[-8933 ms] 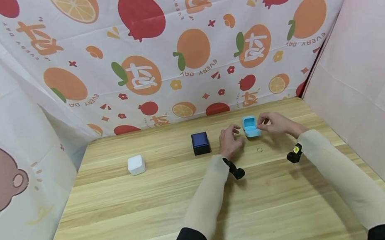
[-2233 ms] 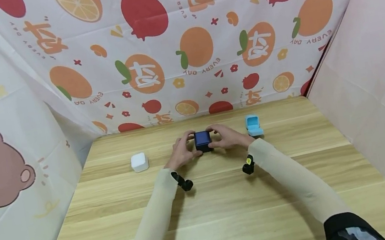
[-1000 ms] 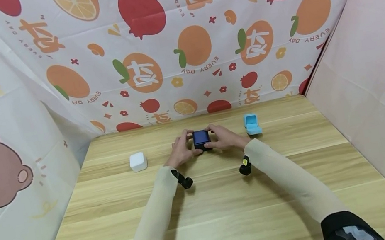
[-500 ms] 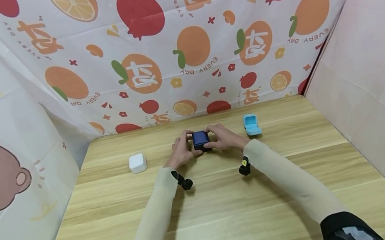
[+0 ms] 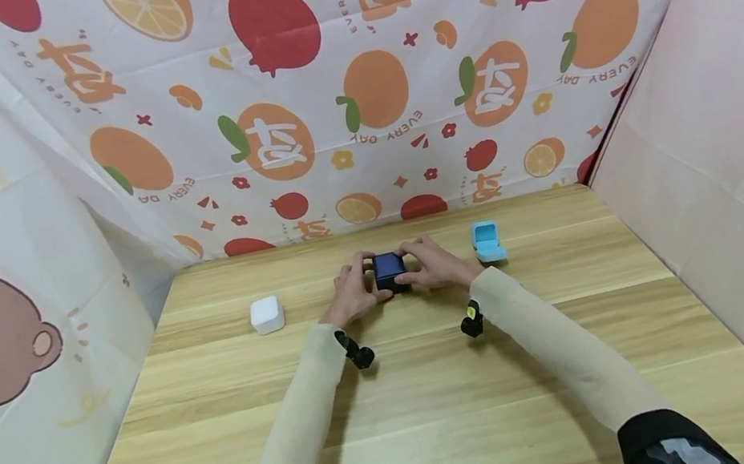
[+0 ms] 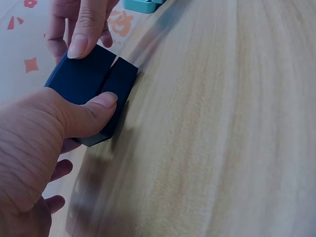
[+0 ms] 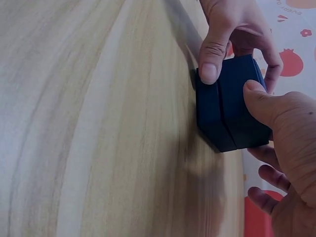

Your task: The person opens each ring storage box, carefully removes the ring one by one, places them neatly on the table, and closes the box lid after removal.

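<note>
A dark blue ring box (image 5: 388,267) sits near the middle of the table's far half. My left hand (image 5: 350,290) holds it from the left, its thumb (image 6: 104,100) on the lower part close to the wood. From the other side my right hand (image 5: 437,264) pinches the upper part, thumb (image 7: 256,88) against the lid's front. A narrow seam runs between lid and base. To the right, a light blue ring box (image 5: 488,243) stands with its lid up.
A small white box (image 5: 267,314) with rounded corners stands on the left of the wooden table (image 5: 438,416). A fruit-print cloth (image 5: 338,107) hangs right behind the table's far edge, and pale cloths flank both sides.
Both hands have moved left from the light blue box to the dark blue one. A ring lying before the light blue box earlier is no longer seen there. The last second shows hardly any motion.
</note>
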Action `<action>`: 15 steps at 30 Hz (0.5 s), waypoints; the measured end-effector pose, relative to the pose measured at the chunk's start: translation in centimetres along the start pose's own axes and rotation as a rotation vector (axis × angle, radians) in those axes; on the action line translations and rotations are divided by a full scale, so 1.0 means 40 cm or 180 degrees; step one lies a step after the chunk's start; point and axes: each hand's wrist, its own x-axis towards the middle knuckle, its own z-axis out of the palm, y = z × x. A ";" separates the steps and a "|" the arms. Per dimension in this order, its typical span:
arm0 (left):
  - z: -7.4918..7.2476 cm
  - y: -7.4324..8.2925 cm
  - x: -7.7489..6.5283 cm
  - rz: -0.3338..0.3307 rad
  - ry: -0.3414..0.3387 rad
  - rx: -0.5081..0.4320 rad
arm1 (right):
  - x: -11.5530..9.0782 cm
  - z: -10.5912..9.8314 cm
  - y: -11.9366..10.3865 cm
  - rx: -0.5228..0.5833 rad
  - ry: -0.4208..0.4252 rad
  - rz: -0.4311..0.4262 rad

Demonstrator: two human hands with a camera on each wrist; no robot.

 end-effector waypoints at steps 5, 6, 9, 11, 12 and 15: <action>-0.002 0.000 0.003 -0.0035 -0.0027 0.0021 | 0.003 -0.001 0.003 -0.0020 -0.0011 -0.0012; -0.002 0.001 0.003 -0.0034 -0.0036 0.0027 | 0.004 -0.001 0.003 -0.0016 -0.0014 -0.0014; -0.003 0.000 0.006 -0.0005 -0.0039 0.0063 | 0.005 -0.005 0.000 -0.0003 -0.0030 -0.0016; -0.002 -0.001 0.007 0.0008 -0.0047 0.0093 | 0.006 -0.006 0.000 -0.0011 -0.0050 0.0001; -0.002 -0.001 0.007 0.0008 -0.0054 0.0095 | 0.006 -0.007 0.000 -0.0014 -0.0059 0.0011; -0.003 -0.002 0.008 -0.0002 -0.0044 0.0093 | 0.009 -0.010 -0.001 -0.0028 -0.0082 0.0006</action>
